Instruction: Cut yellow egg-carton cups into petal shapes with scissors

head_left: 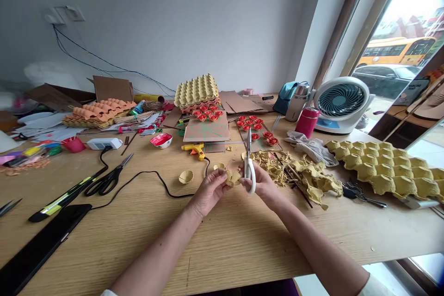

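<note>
Between finger and thumb, my left hand pinches a yellow egg-carton cup piece cut into petal shapes. My right hand is closed round white-handled scissors, whose blades point up and away from me; its fingertips also reach the edge of the cup piece. A second cut cup lies on the table to the left, and another small cup piece sits just behind my left fingers. Yellow carton scraps are heaped to the right of my right hand.
Behind my hands are a yellow glue gun, red paper flowers and a cardboard square. Black scissors and a cutter knife lie left. At right stand a fan, a red can and an egg carton.
</note>
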Motion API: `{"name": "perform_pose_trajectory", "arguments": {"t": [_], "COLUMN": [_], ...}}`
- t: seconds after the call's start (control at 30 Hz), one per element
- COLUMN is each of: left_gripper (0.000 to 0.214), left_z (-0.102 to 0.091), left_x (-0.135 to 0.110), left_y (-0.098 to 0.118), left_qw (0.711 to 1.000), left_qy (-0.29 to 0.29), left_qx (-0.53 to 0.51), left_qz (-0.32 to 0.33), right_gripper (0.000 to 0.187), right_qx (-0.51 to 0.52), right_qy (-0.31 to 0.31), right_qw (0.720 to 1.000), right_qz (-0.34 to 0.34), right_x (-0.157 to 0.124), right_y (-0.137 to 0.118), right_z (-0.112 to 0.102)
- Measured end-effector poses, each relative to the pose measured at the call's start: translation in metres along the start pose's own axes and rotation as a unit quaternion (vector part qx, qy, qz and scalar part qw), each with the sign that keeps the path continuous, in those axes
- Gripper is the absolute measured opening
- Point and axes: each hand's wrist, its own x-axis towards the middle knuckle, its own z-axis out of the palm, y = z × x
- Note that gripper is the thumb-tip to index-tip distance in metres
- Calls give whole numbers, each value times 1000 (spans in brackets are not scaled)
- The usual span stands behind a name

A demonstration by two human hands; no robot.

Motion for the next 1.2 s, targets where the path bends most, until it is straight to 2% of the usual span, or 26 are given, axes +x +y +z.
{"name": "perform_pose_trajectory", "arguments": {"t": [0.1,0.23,0.43,0.6,0.8,1.1,1.2], "left_gripper": [33,31,27,31,32,30,28], "left_z": [0,-1,-7,-12,-15,-17,-17], "left_x": [-1,-2,3,5,5,6,6], "left_y": [1,-2,-4,0,4,6,5], "left_qw": [1000,997,994,993,992,991,992], "left_qy": [-11,-24,12,51,83,92,85], "left_qx": [12,79,103,84,56,27,29], "left_qz": [-8,-2,29,61,80,91,93], "right_gripper": [46,44,28,25,33,17,16], "right_qx": [-13,-55,-188,-291,-402,-536,-565], "right_qy": [4,-13,28,21,-24,-46,-45], "right_qw": [1000,998,980,954,912,832,812], "right_qz": [-8,-14,-55,-70,-83,-133,-142], "right_x": [0,1,0,-2,-5,-3,-3], "right_y": [2,5,5,7,10,14,12], "right_z": [-1,0,-9,-19,-15,-16,-15]}}
